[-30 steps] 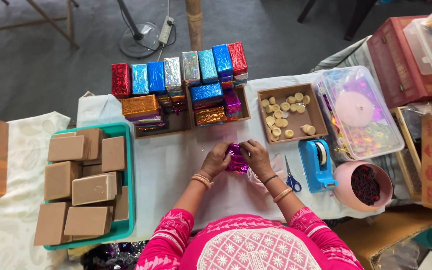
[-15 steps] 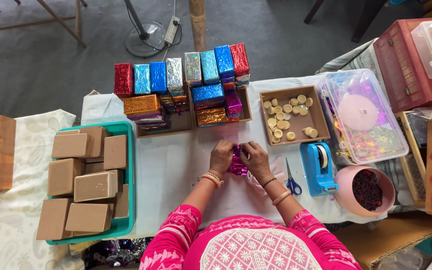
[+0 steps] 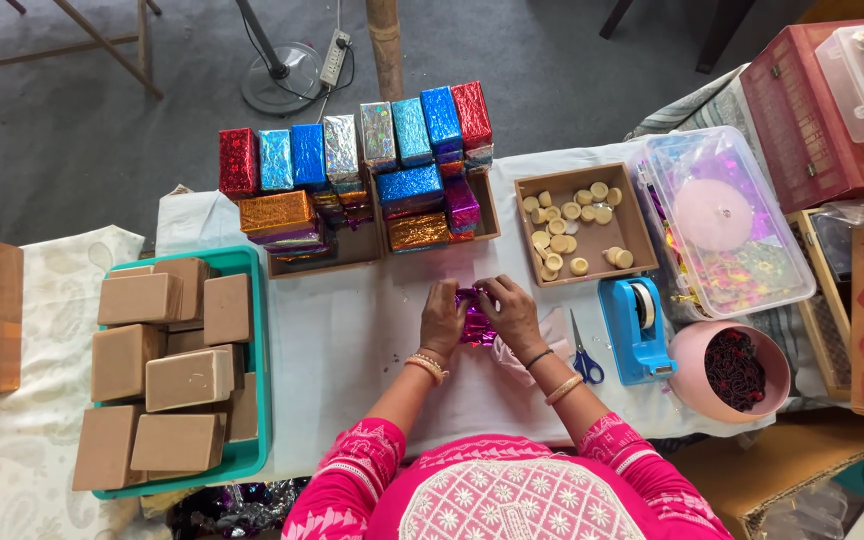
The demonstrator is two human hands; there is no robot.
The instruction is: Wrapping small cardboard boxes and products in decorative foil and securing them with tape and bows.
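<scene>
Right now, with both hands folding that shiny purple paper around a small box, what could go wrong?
The purple foil is pinched between the left hand and right hand; thin foil like this might tear or crease if it is pulled tight. The scissors lie close by the right wrist, so an elbow or sleeve could knock them. The stacked wrapped boxes just beyond the hands look tall and might topple if bumped.
</scene>
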